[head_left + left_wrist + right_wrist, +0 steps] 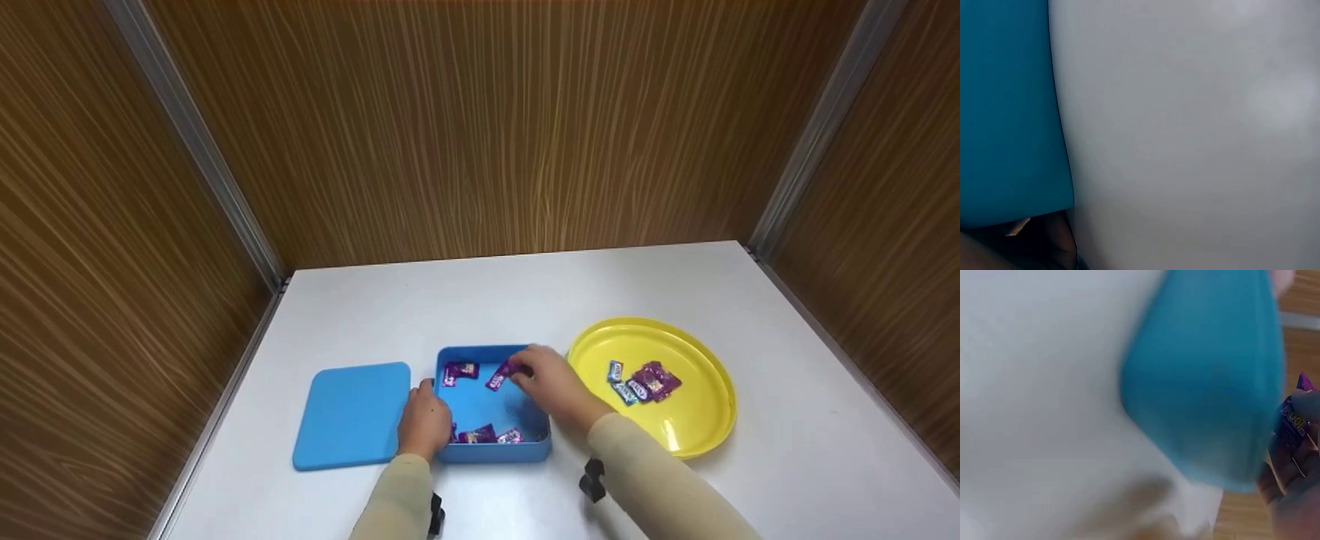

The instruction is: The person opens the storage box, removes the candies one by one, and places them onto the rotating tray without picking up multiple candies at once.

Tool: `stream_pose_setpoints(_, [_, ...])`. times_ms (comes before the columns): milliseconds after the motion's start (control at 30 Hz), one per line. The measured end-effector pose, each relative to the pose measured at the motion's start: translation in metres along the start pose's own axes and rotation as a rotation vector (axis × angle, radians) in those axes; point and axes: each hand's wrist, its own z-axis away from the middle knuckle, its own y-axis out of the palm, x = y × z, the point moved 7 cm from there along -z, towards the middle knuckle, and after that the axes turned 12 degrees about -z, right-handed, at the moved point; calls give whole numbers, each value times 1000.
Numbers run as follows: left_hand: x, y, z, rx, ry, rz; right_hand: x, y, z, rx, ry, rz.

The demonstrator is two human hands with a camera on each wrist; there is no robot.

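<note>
Inside the blue box (487, 453), several purple-wrapped candies (478, 434) lie along the front wall and at the back left. My right hand (551, 382) reaches over the box's right rim and pinches a purple-wrapped candy (498, 376) above the box floor; the right wrist view also shows this candy (1293, 424) between thumb and fingers. At the box's left side, my left hand (424, 425) holds the wall. Only part of the left hand (1060, 239) shows in its wrist view, low beside the blue wall.
A blue lid (352, 416) lies flat on the white table (495, 300), left of the box. To the right stands a round yellow tray (697, 409) with several purple and light-blue wrapped candies (654, 381). Wood-grain panels (487, 135) enclose the back and sides.
</note>
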Motion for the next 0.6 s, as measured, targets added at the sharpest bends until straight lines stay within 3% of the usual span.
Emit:
stream_pose_setpoints(233, [-4, 0, 2, -9, 6, 8, -44, -71, 0, -94, 176, -85])
stream_pose_setpoints(433, [-6, 1, 3, 7, 7, 22, -91, -130, 19, -152, 286, 61])
stream_pose_setpoints(600, [-7, 0, 3, 1, 17, 19, -114, -147, 34, -171, 355, 162])
